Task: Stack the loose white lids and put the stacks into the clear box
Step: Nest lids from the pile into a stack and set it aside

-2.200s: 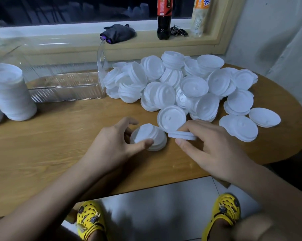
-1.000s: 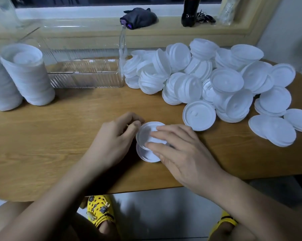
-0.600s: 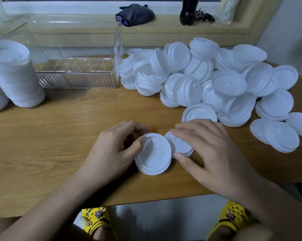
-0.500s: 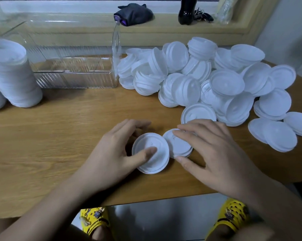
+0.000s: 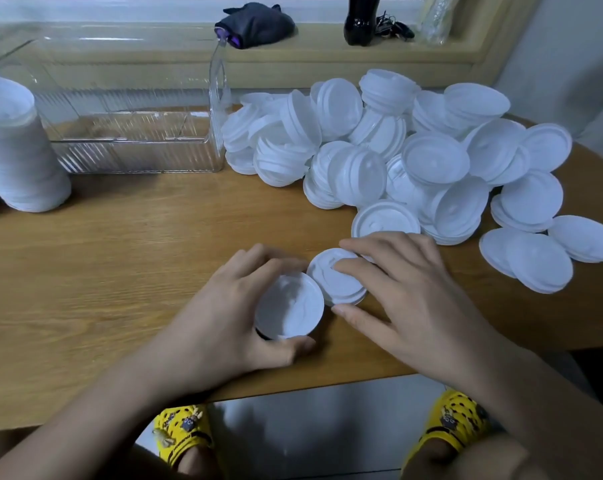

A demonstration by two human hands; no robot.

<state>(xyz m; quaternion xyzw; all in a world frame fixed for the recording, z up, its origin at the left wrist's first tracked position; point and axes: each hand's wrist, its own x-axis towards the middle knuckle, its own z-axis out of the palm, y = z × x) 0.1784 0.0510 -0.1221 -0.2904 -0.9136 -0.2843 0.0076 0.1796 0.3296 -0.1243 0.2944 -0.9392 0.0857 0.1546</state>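
Observation:
My left hand [image 5: 234, 317] grips a small stack of white lids [image 5: 288, 306], tilted so its hollow side faces me, fingers behind it and thumb under its near rim. My right hand [image 5: 407, 292] holds another short lid stack [image 5: 334, 282] lying on the table, fingers across its top and thumb at its near edge. The two stacks touch. A big heap of loose white lids [image 5: 414, 161] covers the table's right half. The clear box [image 5: 133, 140] stands at the back left with its ribbed walls.
Tall finished lid stacks [image 5: 16, 150] stand at the far left beside the box. A window sill behind holds a dark cloth [image 5: 255, 24] and a dark bottle [image 5: 360, 19]. The wooden table's [image 5: 120, 265] near edge runs just below my hands.
My left hand has tipped its stack up from flat, so the hollow side now faces me, thumb moved under the rim. My right hand keeps its stack beside it.

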